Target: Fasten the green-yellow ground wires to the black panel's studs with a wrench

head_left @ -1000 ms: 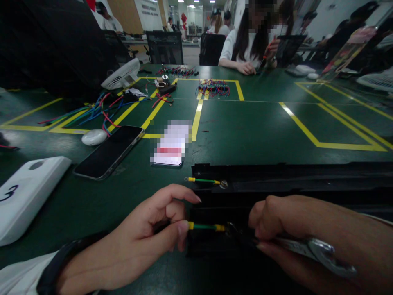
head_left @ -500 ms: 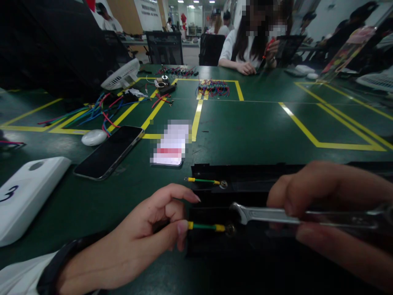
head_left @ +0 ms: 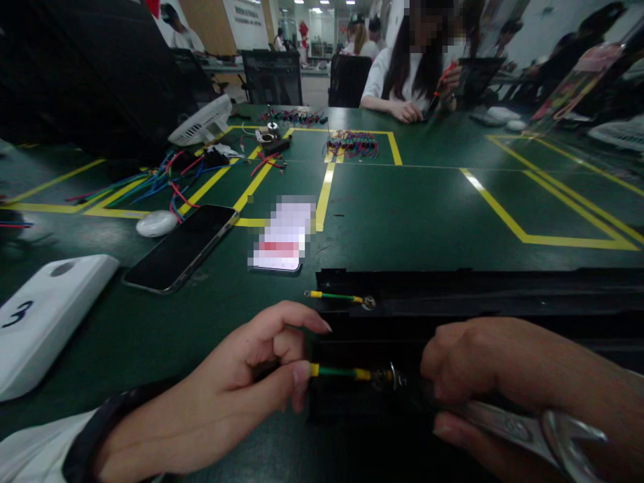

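Note:
My left hand pinches the outer end of a short green wire with yellow sleeves. The wire's other end meets a fastener on the nearer black rail. My right hand is closed around a metal wrench. One end of the wrench sits at that fastener; its other open jaw points toward the lower right. How firmly the jaw fits round the fastener is too dark to tell. A second green-and-yellow wire is fixed to the farther black rail, with its ring end free.
To the left lie a dark phone, a lit phone, a white box marked 3 and a white oval case. Loose wires and a wire bundle lie farther back. Across the table sits a person.
My right hand has lowered the wrench and turned it, bringing its far end onto the fastener at the nearer wire. My left hand keeps its pinch in nearly the same place.

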Demonstrator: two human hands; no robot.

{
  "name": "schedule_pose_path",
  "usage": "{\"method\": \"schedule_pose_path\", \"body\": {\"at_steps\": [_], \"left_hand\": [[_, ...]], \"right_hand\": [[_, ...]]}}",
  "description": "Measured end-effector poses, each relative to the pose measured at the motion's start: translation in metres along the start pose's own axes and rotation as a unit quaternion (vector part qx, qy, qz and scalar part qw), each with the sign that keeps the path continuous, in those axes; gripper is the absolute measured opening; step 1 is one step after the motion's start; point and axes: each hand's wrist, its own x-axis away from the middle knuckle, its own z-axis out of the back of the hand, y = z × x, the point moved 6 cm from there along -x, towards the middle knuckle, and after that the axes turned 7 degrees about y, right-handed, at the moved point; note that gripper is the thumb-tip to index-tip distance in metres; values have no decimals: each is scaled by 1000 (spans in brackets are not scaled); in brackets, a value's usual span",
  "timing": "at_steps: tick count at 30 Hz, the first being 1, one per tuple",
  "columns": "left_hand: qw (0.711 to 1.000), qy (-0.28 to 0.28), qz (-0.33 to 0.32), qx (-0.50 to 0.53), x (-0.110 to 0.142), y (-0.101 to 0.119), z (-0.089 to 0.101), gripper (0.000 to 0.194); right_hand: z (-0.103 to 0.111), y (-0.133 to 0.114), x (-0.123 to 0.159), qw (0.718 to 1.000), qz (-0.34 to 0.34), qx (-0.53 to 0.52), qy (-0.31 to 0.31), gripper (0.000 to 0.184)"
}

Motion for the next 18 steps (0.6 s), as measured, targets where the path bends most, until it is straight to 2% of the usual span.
{"method": "schedule_pose_path", "body": {"at_steps": [5, 11, 18], "left_hand": [[1000, -4, 2, 0, 1, 0, 1, 33], [1000, -1, -4, 8, 1, -2, 2, 31], [1000, 5, 0, -6, 1, -2, 3, 30]], "right_hand": [[-2, 1, -3, 999, 11, 34, -32, 14], [-4, 0, -3, 997, 9, 46, -56, 16], [1, -4, -5, 999, 14, 28, -38, 22]]}}
